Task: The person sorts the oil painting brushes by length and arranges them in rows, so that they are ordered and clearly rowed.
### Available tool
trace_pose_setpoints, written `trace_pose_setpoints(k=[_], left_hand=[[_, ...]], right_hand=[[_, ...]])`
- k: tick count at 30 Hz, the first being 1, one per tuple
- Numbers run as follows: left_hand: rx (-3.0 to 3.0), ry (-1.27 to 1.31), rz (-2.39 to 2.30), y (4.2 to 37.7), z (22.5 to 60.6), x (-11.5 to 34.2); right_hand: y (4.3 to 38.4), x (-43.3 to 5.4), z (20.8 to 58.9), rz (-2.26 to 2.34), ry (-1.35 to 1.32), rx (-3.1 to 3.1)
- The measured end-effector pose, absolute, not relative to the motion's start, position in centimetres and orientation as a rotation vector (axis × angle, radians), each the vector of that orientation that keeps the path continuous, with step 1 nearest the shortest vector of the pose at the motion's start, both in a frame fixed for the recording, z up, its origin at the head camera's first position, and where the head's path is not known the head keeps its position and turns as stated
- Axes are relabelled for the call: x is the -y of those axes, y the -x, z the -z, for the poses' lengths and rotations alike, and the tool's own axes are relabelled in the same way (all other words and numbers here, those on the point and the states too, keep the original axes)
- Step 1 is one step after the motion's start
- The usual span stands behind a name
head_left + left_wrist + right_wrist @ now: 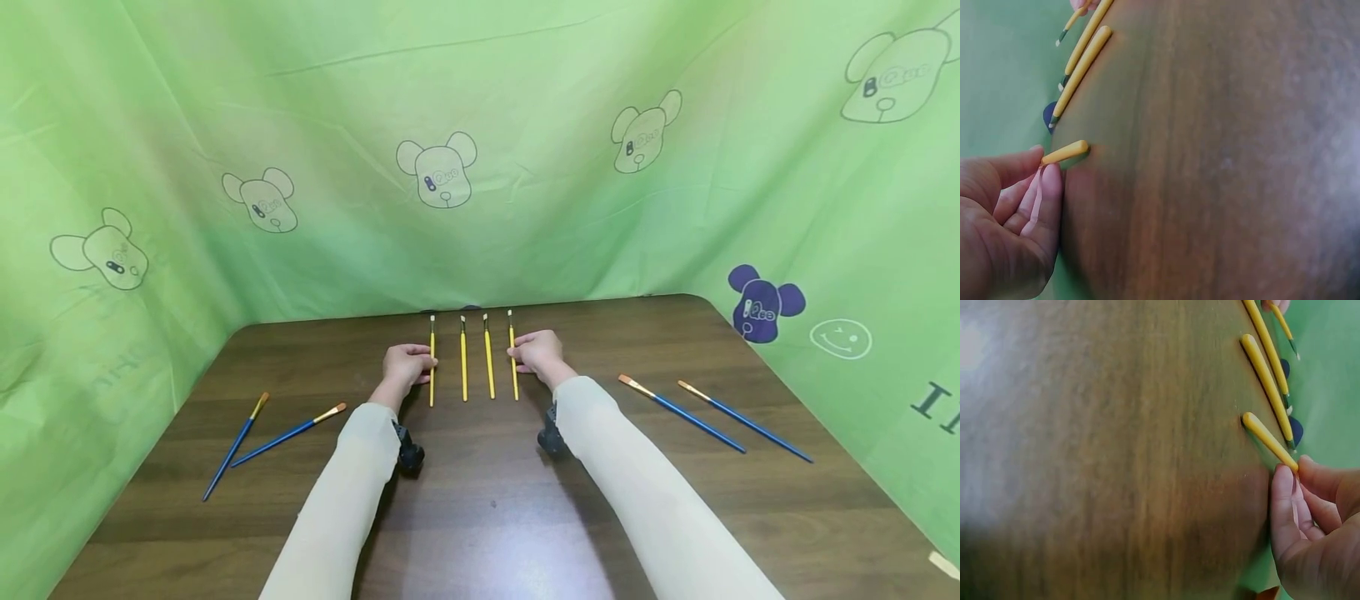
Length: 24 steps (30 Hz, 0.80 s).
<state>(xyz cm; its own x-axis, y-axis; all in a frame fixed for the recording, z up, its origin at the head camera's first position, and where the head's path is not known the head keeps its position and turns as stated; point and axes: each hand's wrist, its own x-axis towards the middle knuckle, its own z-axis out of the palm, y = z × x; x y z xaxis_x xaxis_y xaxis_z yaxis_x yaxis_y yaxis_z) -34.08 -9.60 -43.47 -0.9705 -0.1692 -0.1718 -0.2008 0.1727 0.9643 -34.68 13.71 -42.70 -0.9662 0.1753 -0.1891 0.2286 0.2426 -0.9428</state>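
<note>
Blue brushes (697,422) lie paired at the table's (465,517) 9 and 3 o'clock. Toward 12, left hand (408,364) and right hand (540,351) each pinch an outer yellow brush (432,335), flanking two inner ones (464,367); green cloth (480,258) hangs beyond.

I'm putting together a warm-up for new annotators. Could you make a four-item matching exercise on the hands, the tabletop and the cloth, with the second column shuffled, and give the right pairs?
Column one
1. Left hand
2. Tabletop
3. Right hand
4. Cloth

Column two
A. Green, printed with big-eared heads
B. Pinches the rightmost yellow brush
C. Brown, with a wood grain
D. Pinches the leftmost yellow brush

Right pairs: 1-D, 2-C, 3-B, 4-A
</note>
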Motion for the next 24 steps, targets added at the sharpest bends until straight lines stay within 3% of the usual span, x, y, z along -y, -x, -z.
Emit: trace_pose_setpoints(k=[14,24], left_hand=[[-2.421,0.453,-1.941,34.11,43.86,9.27],[-2.469,0.444,-1.915,33.60,43.71,9.30]], right_hand=[[34.31,-13.20,42.51,1.757,-0.442,-2.547],[34.34,-12.98,43.07,1.571,-0.334,-2.727]])
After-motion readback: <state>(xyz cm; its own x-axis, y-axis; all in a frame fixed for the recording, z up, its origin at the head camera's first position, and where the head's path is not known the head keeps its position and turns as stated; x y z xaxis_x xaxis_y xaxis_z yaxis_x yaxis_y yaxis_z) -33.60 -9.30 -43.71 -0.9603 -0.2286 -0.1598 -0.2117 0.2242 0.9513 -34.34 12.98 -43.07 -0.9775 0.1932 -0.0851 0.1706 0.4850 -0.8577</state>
